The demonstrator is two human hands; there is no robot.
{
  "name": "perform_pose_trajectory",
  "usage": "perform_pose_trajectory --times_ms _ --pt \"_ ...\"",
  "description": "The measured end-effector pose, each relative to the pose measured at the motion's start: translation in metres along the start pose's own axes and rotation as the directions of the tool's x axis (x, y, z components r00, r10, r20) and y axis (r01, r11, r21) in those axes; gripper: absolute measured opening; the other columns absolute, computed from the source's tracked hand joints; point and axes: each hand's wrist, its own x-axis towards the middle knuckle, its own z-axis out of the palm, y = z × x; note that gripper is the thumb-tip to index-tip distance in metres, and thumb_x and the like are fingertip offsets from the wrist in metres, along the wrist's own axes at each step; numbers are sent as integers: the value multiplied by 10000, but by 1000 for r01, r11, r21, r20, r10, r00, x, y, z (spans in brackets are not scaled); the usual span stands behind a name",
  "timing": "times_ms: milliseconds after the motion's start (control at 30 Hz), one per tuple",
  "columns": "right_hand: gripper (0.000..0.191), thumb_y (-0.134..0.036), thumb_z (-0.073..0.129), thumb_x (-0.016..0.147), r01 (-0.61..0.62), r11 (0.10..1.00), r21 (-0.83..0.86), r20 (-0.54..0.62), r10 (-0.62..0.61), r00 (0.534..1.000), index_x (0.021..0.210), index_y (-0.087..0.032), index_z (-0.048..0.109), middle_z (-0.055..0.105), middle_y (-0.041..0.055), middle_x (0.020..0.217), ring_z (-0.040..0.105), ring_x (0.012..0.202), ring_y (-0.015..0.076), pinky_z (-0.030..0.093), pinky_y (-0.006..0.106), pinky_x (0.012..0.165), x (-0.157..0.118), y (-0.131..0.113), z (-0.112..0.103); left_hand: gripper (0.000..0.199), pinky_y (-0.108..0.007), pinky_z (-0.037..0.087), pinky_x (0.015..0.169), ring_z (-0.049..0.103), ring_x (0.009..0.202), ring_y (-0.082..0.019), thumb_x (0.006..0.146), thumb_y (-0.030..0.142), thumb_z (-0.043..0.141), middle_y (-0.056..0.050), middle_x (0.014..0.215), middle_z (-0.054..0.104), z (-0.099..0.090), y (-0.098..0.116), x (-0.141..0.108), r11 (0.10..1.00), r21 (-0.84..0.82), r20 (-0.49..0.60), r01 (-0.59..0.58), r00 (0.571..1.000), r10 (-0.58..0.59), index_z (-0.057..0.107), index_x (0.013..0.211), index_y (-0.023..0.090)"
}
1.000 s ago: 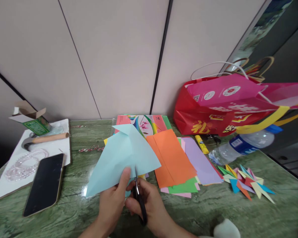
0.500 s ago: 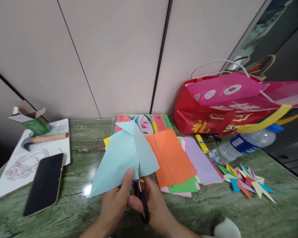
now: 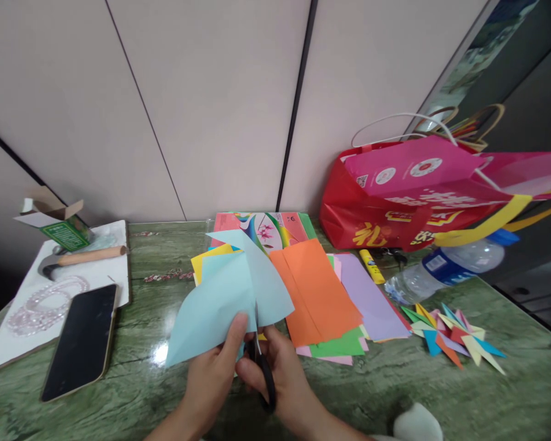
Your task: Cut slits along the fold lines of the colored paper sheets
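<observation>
My left hand [image 3: 215, 361] pinches the lower edge of a light blue sheet of paper [image 3: 215, 300], thumb on top. Black-handled scissors [image 3: 267, 373] are gripped in my right hand [image 3: 284, 373], close beside the left. Their blades sit in a slit that splits the sheet into a wide left part and a narrower right part, the upper ends spread apart. Behind the sheet lie yellow paper [image 3: 209, 257] and a printed paper pack [image 3: 287, 228]. Creased orange paper [image 3: 316, 291] rests just right of the cut sheet, on top of other coloured sheets.
A phone [image 3: 80, 343], a wooden-handled sickle [image 3: 92, 256] and a small green box [image 3: 68, 231] are on the left. To the right are purple paper [image 3: 367, 300], a glue stick [image 3: 371, 266], a water bottle [image 3: 450, 266], folded paper stars [image 3: 454, 337] and a red bag [image 3: 349, 202].
The two parts of the blue sheet have come further apart at the top, and the left part has curled down, showing more yellow paper behind. Both hands stay nearly in place.
</observation>
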Motion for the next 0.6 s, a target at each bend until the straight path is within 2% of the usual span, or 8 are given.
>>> perform_pose_trajectory --times_ms 167,367,600 --pt "448 -468 694 638 -1 999 -37 7 1 1000 817 -182 399 438 -89 504 384 435 64 298 181 419 -1 4 -1 311 -289 509 538 633 533 -220 629 489 588 -16 508 681 0 5 -2 999 -14 23 42 999 -41 637 505 208" --pt "433 -467 678 652 -10 998 -63 -20 9 1000 825 -174 409 432 -100 483 389 399 53 324 169 390 0 5 -1 293 -271 505 550 629 527 -207 623 470 599 -13 497 674 -1 6 -3 1000 -12 -1 26 1000 -26 633 491 211" --pt "428 -473 675 645 -32 998 -59 -40 30 999 819 -172 424 459 -99 457 408 361 46 329 152 360 -1 8 -1 310 -272 484 452 585 424 -196 604 487 609 -7 431 630 0 7 -4 999 -47 22 22 1000 -21 613 454 216"
